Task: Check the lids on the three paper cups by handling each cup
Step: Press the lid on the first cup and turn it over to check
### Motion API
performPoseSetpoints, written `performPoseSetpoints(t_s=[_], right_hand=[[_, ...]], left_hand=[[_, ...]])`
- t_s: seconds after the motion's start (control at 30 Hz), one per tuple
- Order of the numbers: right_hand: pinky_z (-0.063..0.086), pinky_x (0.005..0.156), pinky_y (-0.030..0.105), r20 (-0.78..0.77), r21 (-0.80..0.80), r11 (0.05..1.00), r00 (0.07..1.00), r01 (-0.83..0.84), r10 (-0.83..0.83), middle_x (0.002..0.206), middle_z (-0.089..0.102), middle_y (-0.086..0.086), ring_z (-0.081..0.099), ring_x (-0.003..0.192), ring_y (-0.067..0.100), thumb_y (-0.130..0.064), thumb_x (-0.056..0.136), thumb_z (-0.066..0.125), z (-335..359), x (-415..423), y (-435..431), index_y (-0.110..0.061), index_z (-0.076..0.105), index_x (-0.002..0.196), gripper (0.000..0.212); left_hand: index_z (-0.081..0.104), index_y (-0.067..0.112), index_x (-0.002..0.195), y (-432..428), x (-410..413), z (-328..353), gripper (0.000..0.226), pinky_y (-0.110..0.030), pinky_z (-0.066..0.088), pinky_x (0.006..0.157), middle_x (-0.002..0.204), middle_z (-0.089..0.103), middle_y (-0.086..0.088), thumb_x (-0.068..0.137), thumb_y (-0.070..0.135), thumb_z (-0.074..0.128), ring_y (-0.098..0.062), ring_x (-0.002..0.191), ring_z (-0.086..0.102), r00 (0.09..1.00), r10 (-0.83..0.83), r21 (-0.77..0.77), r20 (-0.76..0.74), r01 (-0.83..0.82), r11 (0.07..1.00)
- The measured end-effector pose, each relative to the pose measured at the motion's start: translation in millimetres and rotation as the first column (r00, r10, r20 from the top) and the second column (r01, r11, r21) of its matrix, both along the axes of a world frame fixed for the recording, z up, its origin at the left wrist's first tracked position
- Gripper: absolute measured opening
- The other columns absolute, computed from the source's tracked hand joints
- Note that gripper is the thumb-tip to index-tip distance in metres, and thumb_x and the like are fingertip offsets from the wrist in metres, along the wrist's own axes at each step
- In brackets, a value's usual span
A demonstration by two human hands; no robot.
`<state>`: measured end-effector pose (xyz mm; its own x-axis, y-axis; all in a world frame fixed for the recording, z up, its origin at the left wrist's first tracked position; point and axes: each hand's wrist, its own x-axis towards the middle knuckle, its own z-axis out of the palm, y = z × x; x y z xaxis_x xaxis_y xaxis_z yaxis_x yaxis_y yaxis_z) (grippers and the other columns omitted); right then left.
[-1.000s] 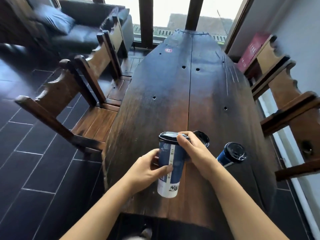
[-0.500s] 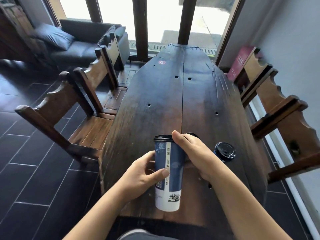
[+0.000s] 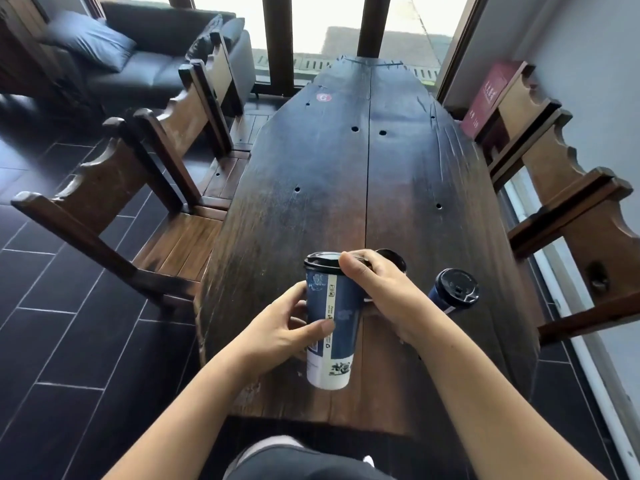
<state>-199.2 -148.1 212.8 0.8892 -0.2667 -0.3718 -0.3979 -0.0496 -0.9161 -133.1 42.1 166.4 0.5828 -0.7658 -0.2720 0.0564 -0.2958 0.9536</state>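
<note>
A tall blue-and-white paper cup [image 3: 337,306] with a black lid [image 3: 320,261] is lifted above the near end of the dark wooden table [image 3: 346,185]. My left hand [image 3: 287,327] grips its side, thumb across the front. My right hand [image 3: 377,292] reaches over its top, thumb pressed on the lid's rim. A second blue cup [image 3: 453,289] with a black lid stands on the table to the right. Behind my right hand only the black lid of a third cup [image 3: 394,259] shows.
Carved wooden chairs [image 3: 166,174] line the table's left side, and more chairs [image 3: 568,209] stand along the right by the wall. A dark sofa [image 3: 145,46] sits far left, with windows at the table's far end. The floor is dark tile.
The held cup has stayed in both hands, upright and off the table. My head has shifted, so the view moved slightly; the hands' grip looks the same.
</note>
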Motion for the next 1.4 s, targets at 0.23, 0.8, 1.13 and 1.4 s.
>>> performPoseSetpoints(t_s=[0.23,0.8,1.13,1.4], right_hand=[[0.058,0.084,0.024,-0.009,-0.027,0.999,1.000,0.022,-0.022,0.122,0.071,0.000,0.071,0.110,0.011,-0.052,0.086,0.070,-60.4,18.9,-5.4,-0.017,0.056,0.133,0.060],[0.052,0.107,0.038,-0.078,-0.238,0.956,0.984,-0.172,0.157,0.130,0.065,-0.004,0.064,0.121,0.013,-0.024,0.078,0.086,-182.2,35.9,-16.7,-0.022,0.044,0.145,0.078],[0.054,0.102,0.041,-0.090,-0.343,0.923,0.985,-0.172,0.150,0.120,0.065,-0.006,0.065,0.113,0.011,-0.038,0.096,0.067,-183.5,46.6,-19.7,-0.022,0.047,0.139,0.049],[0.050,0.087,0.045,-0.177,-0.760,0.562,0.936,-0.327,0.305,0.105,0.064,0.002,0.062,0.102,0.026,-0.063,0.101,0.034,-174.5,113.0,-2.5,-0.017,0.061,0.109,0.054]], left_hand=[[0.057,0.035,0.130,-10.5,30.4,-49.9,0.073,-0.049,0.064,0.079,0.121,0.072,0.002,0.066,0.062,0.079,-0.023,0.096,0.075,0.998,-0.022,0.139,0.058,0.014,0.990],[0.048,0.041,0.137,-23.2,62.2,-187.7,0.075,-0.020,0.052,0.078,0.099,0.070,0.028,0.075,0.034,0.090,0.002,0.087,0.069,0.972,0.014,0.205,0.234,-0.063,0.977],[0.050,0.046,0.137,-25.9,57.8,-213.4,0.073,-0.045,0.061,0.087,0.108,0.075,0.011,0.079,0.026,0.090,-0.012,0.094,0.074,0.968,0.081,0.131,0.239,-0.115,0.985],[0.049,0.045,0.139,-29.1,63.1,-216.8,0.072,-0.044,0.060,0.090,0.113,0.074,0.016,0.081,0.027,0.088,-0.008,0.100,0.071,0.967,0.057,0.151,0.248,-0.097,0.984]])
